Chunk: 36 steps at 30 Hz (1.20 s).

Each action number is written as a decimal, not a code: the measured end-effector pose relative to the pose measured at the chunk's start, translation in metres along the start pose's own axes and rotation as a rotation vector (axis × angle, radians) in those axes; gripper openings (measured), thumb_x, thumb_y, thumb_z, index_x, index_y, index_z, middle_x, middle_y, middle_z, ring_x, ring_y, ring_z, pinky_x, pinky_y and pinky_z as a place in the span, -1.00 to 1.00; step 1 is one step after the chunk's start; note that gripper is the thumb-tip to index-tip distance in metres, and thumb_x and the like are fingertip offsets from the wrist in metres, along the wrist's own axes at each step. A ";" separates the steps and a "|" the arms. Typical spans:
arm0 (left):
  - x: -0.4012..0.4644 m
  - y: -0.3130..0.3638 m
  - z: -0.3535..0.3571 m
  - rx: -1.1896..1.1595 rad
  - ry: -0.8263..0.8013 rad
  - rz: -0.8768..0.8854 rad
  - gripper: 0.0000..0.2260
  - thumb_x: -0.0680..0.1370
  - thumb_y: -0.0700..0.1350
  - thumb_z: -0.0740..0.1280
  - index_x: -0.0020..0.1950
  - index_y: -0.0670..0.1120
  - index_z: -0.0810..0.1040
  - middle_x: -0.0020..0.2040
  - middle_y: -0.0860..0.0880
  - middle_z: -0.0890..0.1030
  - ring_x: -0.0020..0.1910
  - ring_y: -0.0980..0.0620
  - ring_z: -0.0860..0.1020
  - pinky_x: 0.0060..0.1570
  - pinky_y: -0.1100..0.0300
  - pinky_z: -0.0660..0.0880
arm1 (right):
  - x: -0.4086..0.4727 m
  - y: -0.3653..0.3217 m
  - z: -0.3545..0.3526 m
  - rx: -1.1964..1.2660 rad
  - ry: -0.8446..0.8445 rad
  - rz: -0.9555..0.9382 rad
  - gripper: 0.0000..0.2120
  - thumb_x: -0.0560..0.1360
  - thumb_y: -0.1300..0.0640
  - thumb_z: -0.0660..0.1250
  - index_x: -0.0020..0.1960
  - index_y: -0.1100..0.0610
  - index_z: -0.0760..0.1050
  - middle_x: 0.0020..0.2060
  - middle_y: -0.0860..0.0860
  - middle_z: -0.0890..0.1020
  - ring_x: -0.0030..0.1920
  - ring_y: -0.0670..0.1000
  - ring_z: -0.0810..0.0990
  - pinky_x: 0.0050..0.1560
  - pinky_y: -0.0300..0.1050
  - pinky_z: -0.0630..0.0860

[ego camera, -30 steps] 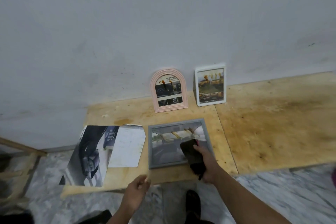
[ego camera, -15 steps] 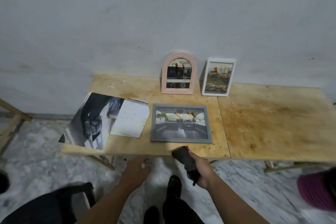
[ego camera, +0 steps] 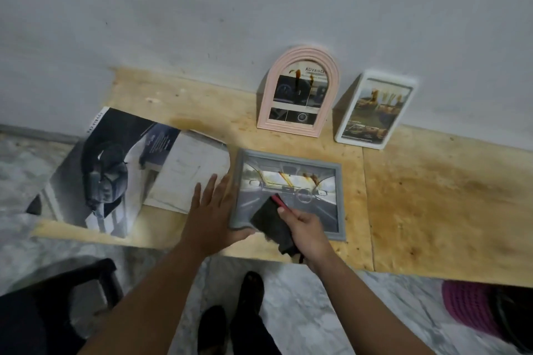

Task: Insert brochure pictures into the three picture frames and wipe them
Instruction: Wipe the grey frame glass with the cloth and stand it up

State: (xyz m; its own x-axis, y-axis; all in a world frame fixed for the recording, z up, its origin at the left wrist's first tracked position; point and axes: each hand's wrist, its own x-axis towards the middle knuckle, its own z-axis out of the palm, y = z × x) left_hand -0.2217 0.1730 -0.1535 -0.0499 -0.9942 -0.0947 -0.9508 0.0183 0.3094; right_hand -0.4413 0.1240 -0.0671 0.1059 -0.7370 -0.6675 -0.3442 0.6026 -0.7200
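Observation:
A grey picture frame (ego camera: pixel 340 199) lies flat on the plywood table (ego camera: pixel 432 204), holding a car-interior picture. My right hand (ego camera: pixel 307 229) grips a dark cloth (ego camera: pixel 271 222) with a red edge, which rests on the frame's lower left glass. My left hand (ego camera: pixel 210 216) lies flat with straight fingers against the frame's left edge. A pink arched frame (ego camera: pixel 298 92) and a white frame (ego camera: pixel 375 111) lean against the wall, each with a picture inside. The open car brochure (ego camera: pixel 115 173) lies at the left.
The grey wall (ego camera: pixel 259 8) runs right behind the table. A loose pale page (ego camera: pixel 187 173) lies on the brochure's right side. A dark chair (ego camera: pixel 57 311) stands lower left, a magenta object (ego camera: pixel 473 308) lower right. My shoes (ego camera: pixel 230 320) are on the marble floor.
Both hands came up from below the table edge. The right hand set the cloth back on the grey frame's glass; the left hand now lies flat beside the frame. The camera tilted down and closer.

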 end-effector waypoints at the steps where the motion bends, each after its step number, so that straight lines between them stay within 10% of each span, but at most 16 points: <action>1: 0.004 -0.003 0.005 0.008 -0.014 0.010 0.09 0.37 0.59 0.21 0.67 -0.12 0.13 0.67 -0.15 0.13 0.65 -0.25 0.08 0.56 -0.35 0.02 | 0.017 -0.010 0.003 -0.031 0.018 -0.049 -0.72 0.62 0.00 0.37 0.07 0.21 0.69 -0.16 0.20 0.74 -0.27 0.13 0.72 -0.29 0.00 0.64; 5: 0.008 -0.008 0.027 0.031 -0.047 0.011 0.15 0.37 0.65 0.12 0.68 -0.13 0.02 0.69 -0.13 0.01 0.67 -0.21 -0.01 0.56 -0.39 -0.03 | 0.086 -0.050 0.018 -0.285 0.172 -0.330 -0.78 0.64 0.03 0.32 0.04 0.14 0.67 -0.21 0.05 0.70 -0.30 -0.12 0.66 -0.34 -0.25 0.51; 11: 0.010 -0.012 0.036 0.046 -0.015 -0.006 0.12 0.38 0.65 0.09 0.67 -0.13 0.08 0.68 -0.13 0.08 0.67 -0.17 0.02 0.54 -0.38 0.06 | 0.129 -0.028 0.042 -1.053 0.136 -0.563 -0.65 0.65 0.03 0.23 0.40 0.07 0.50 0.18 0.08 0.53 -0.03 0.19 0.61 -0.14 0.05 0.57; 27: 0.011 -0.013 0.039 0.044 0.069 0.026 0.08 0.39 0.62 0.17 0.63 -0.16 0.25 0.65 -0.16 0.21 0.65 -0.17 0.11 0.51 -0.39 0.12 | 0.072 0.013 0.044 -1.152 0.074 -0.573 -0.70 0.67 0.00 0.16 0.33 0.04 0.51 0.09 0.03 0.50 -0.12 0.16 0.64 -0.17 0.05 0.58; 33: 0.010 -0.014 0.039 0.041 0.061 0.027 0.09 0.39 0.63 0.13 0.65 -0.15 0.17 0.67 -0.14 0.13 0.66 -0.17 0.06 0.52 -0.38 0.09 | 0.071 -0.030 0.026 -1.074 -0.211 -0.337 -0.78 0.63 0.07 0.25 0.18 0.02 0.63 -0.16 0.01 0.67 -0.23 0.03 0.66 -0.24 -0.11 0.60; 36: 0.010 -0.013 0.039 0.027 0.063 0.016 0.10 0.38 0.64 0.14 0.66 -0.14 0.16 0.67 -0.13 0.14 0.66 -0.16 0.06 0.53 -0.37 0.08 | 0.101 -0.059 0.019 -0.998 0.050 -0.452 -0.77 0.63 0.09 0.26 0.20 0.02 0.65 -0.10 0.06 0.69 -0.16 0.09 0.66 -0.18 -0.06 0.59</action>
State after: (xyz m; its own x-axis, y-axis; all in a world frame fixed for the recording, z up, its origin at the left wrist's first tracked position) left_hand -0.2221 0.1671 -0.1952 -0.0471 -0.9984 -0.0303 -0.9579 0.0366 0.2849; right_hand -0.3928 0.0198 -0.0956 0.3820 -0.8529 -0.3558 -0.8860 -0.2285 -0.4035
